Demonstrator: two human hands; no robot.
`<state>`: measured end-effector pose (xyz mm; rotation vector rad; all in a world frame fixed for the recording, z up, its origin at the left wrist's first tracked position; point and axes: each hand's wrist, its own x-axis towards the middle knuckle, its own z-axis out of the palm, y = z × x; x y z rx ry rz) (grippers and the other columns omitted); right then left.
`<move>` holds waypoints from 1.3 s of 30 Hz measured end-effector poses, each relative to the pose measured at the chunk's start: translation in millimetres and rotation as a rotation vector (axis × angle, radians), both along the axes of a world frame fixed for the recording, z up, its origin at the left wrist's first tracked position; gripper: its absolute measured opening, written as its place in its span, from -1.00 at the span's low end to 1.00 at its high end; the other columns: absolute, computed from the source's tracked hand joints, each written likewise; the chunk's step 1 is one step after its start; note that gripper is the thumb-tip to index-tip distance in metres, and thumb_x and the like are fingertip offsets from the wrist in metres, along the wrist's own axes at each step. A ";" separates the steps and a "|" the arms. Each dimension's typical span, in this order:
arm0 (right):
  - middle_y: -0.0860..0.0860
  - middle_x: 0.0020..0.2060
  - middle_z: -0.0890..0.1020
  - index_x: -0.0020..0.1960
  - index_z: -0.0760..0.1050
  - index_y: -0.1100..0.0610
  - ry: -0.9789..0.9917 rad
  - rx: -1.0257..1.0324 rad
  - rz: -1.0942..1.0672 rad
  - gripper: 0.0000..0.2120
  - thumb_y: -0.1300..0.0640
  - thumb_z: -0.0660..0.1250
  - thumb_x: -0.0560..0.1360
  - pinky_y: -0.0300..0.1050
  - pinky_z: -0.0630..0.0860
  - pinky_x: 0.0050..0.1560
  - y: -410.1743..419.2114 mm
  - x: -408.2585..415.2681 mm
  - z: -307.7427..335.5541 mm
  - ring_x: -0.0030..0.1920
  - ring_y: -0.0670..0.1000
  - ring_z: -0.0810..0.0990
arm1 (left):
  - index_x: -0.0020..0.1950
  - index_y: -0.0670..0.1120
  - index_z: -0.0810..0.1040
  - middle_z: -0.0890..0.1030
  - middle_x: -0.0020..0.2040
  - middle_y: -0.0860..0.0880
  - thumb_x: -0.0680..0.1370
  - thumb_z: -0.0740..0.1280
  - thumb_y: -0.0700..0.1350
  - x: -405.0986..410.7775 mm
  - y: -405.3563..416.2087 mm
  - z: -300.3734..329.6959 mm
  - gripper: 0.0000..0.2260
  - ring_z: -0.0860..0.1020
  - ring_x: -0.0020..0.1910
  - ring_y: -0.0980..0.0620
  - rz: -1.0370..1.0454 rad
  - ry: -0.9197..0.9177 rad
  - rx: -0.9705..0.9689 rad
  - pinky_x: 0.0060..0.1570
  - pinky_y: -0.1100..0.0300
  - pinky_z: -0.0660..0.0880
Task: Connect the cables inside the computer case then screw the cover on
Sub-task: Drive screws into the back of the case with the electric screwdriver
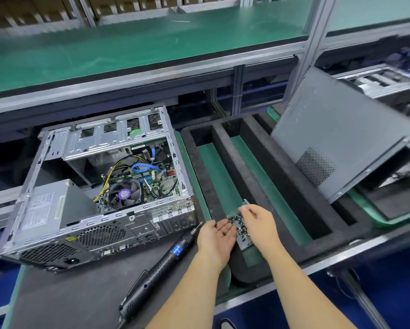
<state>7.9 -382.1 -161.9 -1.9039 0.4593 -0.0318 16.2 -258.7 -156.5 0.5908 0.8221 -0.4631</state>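
Observation:
The open computer case (64, 210) lies on its side at the left, with blue (142, 167) and yellow cables over the motherboard and fan. Its grey side cover (341, 138) leans tilted at the right, apart from the case. A small tray (245, 245) holding several dark screws (238, 220) sits on the foam. My left hand (214, 238) is palm up beside the tray, with a couple of screws lying on the palm. My right hand (261, 224) hovers over the pile, fingertips curled and pinching at the screws. A black electric screwdriver (161, 264) lies on the mat.
A black foam holder (253, 162) with long green-floored slots fills the middle right, under the leaning cover. The dark mat (80, 293) runs from the case to the near edge. A green conveyor shelf (128, 48) and metal frame posts stand behind.

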 end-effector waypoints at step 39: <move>0.07 0.03 0.65 0.10 0.54 0.16 0.537 -0.911 0.353 -0.81 0.31 0.18 0.60 -0.11 0.46 -0.22 11.9 10.5 -66.5 0.02 0.10 0.66 | -0.20 -0.01 0.32 0.52 -0.27 0.00 0.54 0.14 -0.03 -23.4 14.9 -29.9 -0.87 0.36 -0.29 -0.03 -0.974 -0.987 1.791 -0.28 0.10 0.24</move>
